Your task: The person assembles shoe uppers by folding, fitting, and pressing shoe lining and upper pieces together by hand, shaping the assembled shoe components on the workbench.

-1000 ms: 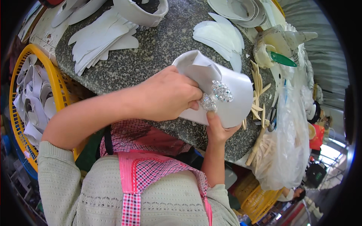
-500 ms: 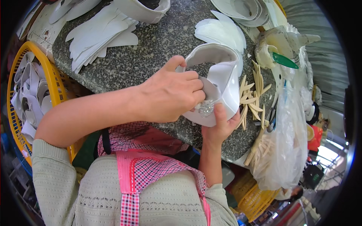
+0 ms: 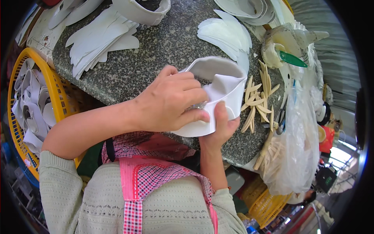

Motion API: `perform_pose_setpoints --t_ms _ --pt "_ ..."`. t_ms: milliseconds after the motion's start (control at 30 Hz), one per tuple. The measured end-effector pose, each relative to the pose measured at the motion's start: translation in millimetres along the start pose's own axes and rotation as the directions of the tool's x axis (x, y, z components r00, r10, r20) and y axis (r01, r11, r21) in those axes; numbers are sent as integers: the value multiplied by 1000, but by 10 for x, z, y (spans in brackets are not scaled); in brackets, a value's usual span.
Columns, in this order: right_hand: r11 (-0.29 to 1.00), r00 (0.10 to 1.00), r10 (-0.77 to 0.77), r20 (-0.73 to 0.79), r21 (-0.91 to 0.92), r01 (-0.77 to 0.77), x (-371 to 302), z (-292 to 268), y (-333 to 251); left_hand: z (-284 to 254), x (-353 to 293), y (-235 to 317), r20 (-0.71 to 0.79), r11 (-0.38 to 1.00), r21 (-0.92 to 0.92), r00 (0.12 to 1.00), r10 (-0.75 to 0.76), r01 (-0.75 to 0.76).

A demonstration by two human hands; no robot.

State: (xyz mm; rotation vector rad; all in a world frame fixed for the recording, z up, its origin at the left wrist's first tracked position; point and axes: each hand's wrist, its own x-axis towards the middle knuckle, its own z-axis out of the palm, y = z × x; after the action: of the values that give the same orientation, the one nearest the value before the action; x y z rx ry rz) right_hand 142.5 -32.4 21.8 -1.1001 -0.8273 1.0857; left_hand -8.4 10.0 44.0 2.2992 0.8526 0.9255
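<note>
A white shoe upper (image 3: 228, 93), bent into a loop with a grey inner side, is held just over the speckled stone worktop (image 3: 167, 43). My right hand (image 3: 219, 126) grips its lower right part, thumb on the front and fingers behind. Closed at its left side is my left hand (image 3: 177, 99), its fingers bent over the edge and the thumb pointing right. Between that thumb and the fingers shows a bit of a clear, glittering ornament (image 3: 198, 105); whether it is fastened to the upper I cannot tell. My left fingertips are partly hidden.
Flat white pieces (image 3: 101, 37) lie fanned at the far left, more white pieces (image 3: 224, 35) at the far right. Pale curved strips (image 3: 257, 101) lie right of my hands. A yellow basket (image 3: 58, 93) holds white uppers. A clear plastic bag (image 3: 298, 148) hangs beyond the right edge.
The upper has tipped and shifted slightly left and down. My left hand has turned, its thumb now in front, and covers most of the ornament that showed before.
</note>
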Motion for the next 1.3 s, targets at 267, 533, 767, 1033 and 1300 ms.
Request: perform_pose_setpoints --t_ms 267,533,767,1033,1300 --pt "994 939 83 334 39 -102 115 -364 -116 -192 161 10 485 985 -108 872 -67 136" --pt "787 921 344 181 480 -388 52 -283 -277 -228 226 -12 710 978 -93 701 -68 188" --pt "828 950 289 117 468 -309 -25 -79 -344 -476 290 -205 493 945 -276 870 -20 178" --pt "919 980 158 122 346 -191 -42 102 -430 -284 542 14 427 742 -467 857 -288 481" --pt "791 946 255 200 520 -323 -35 2 -338 -17 437 109 281 449 -724 819 -501 523"
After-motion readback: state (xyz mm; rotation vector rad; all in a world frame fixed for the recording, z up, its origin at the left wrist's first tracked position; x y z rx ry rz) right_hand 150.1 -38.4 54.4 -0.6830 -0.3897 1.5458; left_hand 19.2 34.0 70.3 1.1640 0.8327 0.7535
